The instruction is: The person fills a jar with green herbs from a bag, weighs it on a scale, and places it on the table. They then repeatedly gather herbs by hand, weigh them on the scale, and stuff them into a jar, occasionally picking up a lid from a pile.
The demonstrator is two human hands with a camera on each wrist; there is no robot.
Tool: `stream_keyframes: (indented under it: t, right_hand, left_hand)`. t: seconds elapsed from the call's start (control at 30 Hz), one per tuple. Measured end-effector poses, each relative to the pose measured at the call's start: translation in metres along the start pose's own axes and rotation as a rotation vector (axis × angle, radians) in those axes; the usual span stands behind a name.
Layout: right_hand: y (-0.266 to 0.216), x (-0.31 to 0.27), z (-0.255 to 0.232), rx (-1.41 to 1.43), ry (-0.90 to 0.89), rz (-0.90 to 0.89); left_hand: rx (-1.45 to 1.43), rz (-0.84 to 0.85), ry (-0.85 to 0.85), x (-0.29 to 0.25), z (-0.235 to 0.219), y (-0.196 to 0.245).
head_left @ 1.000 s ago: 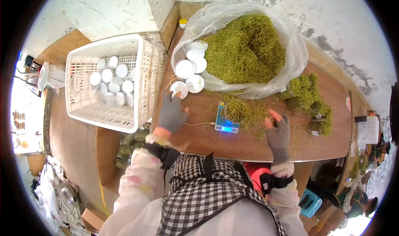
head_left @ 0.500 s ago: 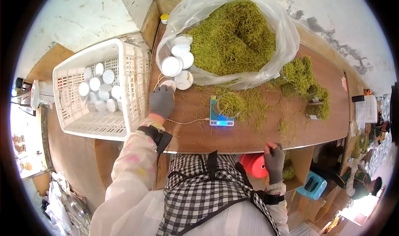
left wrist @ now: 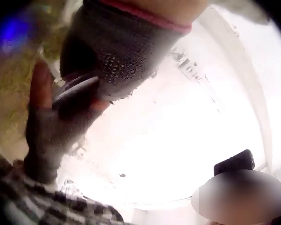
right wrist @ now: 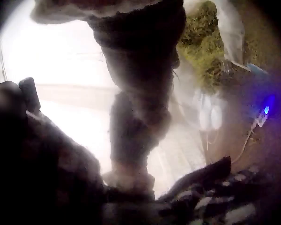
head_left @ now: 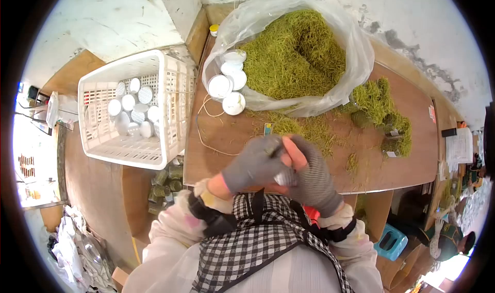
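"So, where is the round shiny thing?"

"You have it between your hands, before the checked apron [head_left: 260,221]. I judge it to be a lid [head_left: 285,178], though much of it is covered."

"And how do your hands stand?"

"Your right hand [head_left: 315,179] grips it with the thumb and fingers at its edge. Your left hand [head_left: 251,164] bends its fingers upon it also and seems to hold it; those fingertips are hidden."

"How will it handle?"

"Probably light and rather stiff, and smooth, so it may slip against the glove cloth. Better you take it by the rim, on opposite sides, and do not press the middle, which could dent."

"What lies around you?"

"Beyond your hands, green strands are scattered on the desk [head_left: 381,172]. Farther, white discs [head_left: 220,86] lie beside the plastic bag [head_left: 358,51] of strands, and to your left stands the white basket [head_left: 163,107]."
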State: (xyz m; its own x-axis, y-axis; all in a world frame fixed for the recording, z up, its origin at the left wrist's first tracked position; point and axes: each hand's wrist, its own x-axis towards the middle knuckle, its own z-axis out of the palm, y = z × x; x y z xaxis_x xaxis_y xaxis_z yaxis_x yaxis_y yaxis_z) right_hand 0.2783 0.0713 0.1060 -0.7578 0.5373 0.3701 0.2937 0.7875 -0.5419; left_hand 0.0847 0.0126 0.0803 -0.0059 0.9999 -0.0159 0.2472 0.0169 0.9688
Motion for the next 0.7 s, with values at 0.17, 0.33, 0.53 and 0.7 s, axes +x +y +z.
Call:
stream_keyframes:
  t: [0.17, 0.33, 0.53, 0.7]
  right_hand:
    - [0.027, -0.024, 0.01, 0.031, 0.022, 0.123]
    - [0.114, -0.065, 0.033, 0.61, 0.083, 0.876]
    - [0.119, 0.001, 0.051, 1.042, 0.116, 1.074]
    - [0.107, 0.025, 0.067, 0.889, 0.144, 0.702]
  left_hand:
    - [-0.456, -0.218, -0.138, -0.01, 0.024, -0.021]
    - [0.478, 0.071, 0.243, -0.032, 0.015, -0.059]
    - [0.656, 0.153, 0.371, -0.005, 0.037, -0.083]
    - [0.671, 0.21, 0.403, 0.019, 0.038, -0.076]
